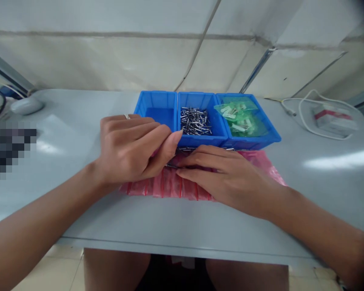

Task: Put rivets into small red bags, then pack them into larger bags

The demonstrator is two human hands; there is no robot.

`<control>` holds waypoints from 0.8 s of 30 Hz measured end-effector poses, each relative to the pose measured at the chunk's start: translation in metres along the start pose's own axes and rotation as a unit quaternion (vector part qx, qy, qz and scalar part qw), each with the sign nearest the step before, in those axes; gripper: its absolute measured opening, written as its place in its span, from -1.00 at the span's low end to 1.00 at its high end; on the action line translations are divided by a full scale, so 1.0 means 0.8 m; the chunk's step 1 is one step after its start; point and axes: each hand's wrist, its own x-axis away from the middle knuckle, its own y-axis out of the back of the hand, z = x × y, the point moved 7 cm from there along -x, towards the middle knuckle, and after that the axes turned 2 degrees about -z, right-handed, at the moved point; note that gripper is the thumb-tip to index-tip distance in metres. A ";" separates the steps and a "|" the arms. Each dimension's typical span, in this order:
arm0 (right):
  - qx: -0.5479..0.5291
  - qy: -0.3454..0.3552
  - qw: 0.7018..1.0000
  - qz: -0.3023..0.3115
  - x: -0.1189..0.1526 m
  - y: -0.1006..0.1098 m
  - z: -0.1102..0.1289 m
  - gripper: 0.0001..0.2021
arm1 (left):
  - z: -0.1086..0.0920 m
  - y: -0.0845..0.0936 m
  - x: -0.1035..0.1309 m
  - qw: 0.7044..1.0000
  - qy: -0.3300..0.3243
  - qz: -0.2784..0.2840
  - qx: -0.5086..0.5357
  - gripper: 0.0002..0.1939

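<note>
My left hand (133, 149), with a ring on one finger, is curled closed above the left part of a row of overlapping pink zip bags (166, 186). Its fingers hide whatever is inside them; a bit of pink shows beside them. My right hand (227, 173) lies low over the bags, thumb and fingertips pinched at a thin metal pin (170, 165) that points toward my left hand. More metal pins (186, 149) lie in a line along the bags' far edge, partly covered by my right hand.
Behind the bags stand three joined blue bins: a left bin (158, 103), a middle bin (197, 99) with many metal pins (195, 121), and a right bin (268, 133) with green bags (245, 117) of white parts. A white cable (303, 125) and box (333, 117) lie right.
</note>
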 end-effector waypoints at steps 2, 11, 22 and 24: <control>-0.011 -0.009 1.000 -0.016 -0.002 0.000 0.002 -0.72 | -0.001 -0.001 0.001 1.000 -0.004 0.002 0.004 -0.57; -0.105 -0.180 0.959 -0.192 -0.001 0.053 -0.019 -0.86 | -0.006 -0.005 0.003 0.996 -0.051 0.025 0.065 -0.81; -0.371 -0.321 0.820 -0.294 0.016 0.050 -0.055 -0.83 | -0.014 0.000 -0.001 0.998 -0.045 0.039 0.017 -0.95; -0.396 -0.309 0.813 -0.295 0.013 0.047 -0.052 -0.85 | -0.014 0.000 0.001 0.997 -0.049 0.045 0.026 -0.86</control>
